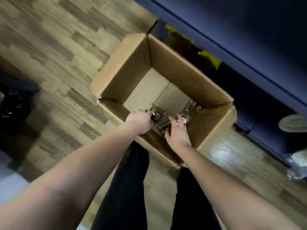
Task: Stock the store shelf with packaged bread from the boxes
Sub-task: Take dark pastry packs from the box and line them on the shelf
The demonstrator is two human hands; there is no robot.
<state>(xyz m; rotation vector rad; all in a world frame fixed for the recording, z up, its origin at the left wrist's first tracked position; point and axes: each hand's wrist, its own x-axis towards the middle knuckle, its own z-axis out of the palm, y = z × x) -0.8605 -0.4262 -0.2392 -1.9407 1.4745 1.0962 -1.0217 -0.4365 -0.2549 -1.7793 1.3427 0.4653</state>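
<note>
Cardboard box [174, 63] is standing open at frame centre. At its lower edge the left hand [138, 119] is gripping the packaged bread [156, 116], and just right of it the right hand [178, 132] is resting on the clear wrap with fingers spread. Judged step: retrieval is proceeding, and the next move is calling for the right hand to close before a lift clear of the walls.

Open cardboard box [182, 75] holds seemingly clear-wrapped bread packs [191, 112] at bottom.

Head view, tilted, looking steeply down, close
</note>
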